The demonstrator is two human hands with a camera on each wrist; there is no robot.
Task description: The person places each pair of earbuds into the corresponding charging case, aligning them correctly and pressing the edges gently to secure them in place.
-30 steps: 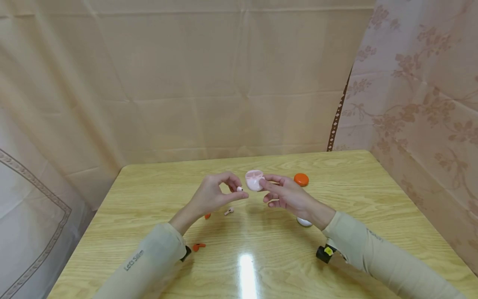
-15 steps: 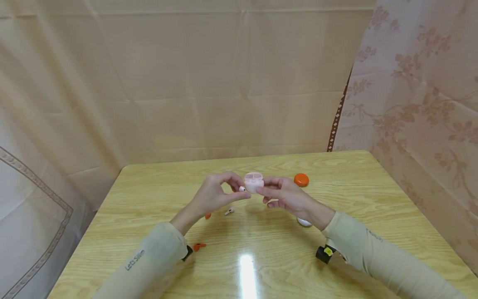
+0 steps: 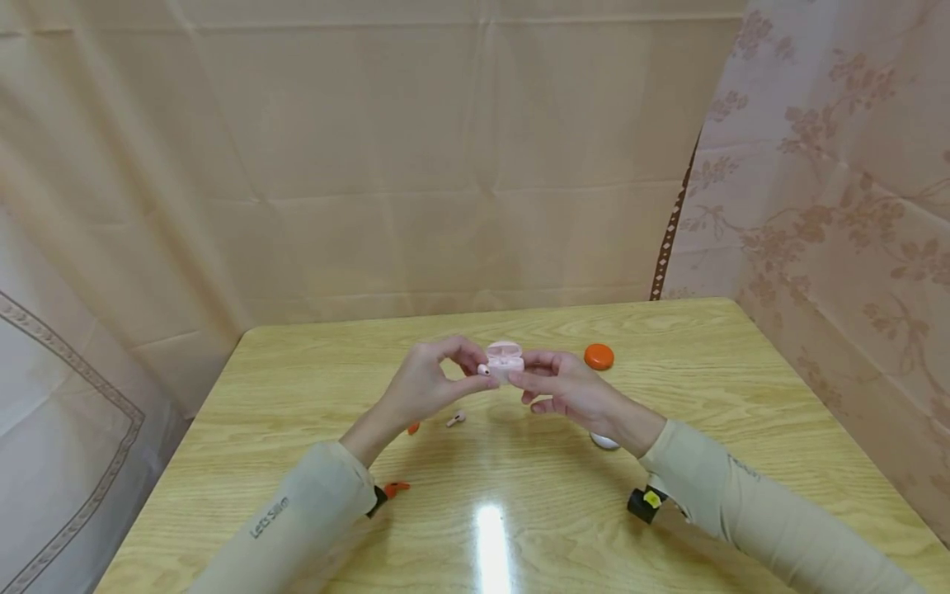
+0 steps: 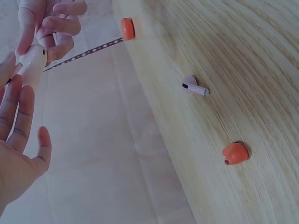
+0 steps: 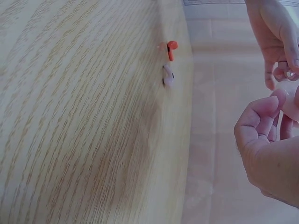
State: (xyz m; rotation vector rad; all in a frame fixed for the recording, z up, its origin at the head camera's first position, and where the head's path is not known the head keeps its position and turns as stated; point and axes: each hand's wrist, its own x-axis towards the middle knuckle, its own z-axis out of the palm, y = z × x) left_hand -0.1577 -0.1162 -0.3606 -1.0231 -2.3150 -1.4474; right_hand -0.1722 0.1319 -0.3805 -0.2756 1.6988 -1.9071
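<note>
Above the middle of the table my right hand (image 3: 571, 396) grips a pale pink earbud case (image 3: 505, 373) by its right side, its lid raised. My left hand (image 3: 426, 384) pinches a pale pink earbud (image 3: 484, 370) between thumb and fingers, right at the case's left edge. Whether that earbud touches the case, I cannot tell. In the left wrist view the back of the case (image 4: 33, 63) shows between both hands. Fingers hide much of the case in the right wrist view. A second pink earbud (image 3: 456, 419) lies on the table below my left hand.
Two orange earbuds lie on the wooden table: one orange earbud (image 3: 413, 428) beyond my left wrist, another orange earbud (image 3: 399, 488) beside the left sleeve. An orange case (image 3: 599, 356) sits at the back right. Partly behind my right wrist is a white rounded object (image 3: 604, 441).
The case has tilted more upright, so its raised lid and inside now face the head camera. My left hand has brought the pinched earbud rightward to the case.
</note>
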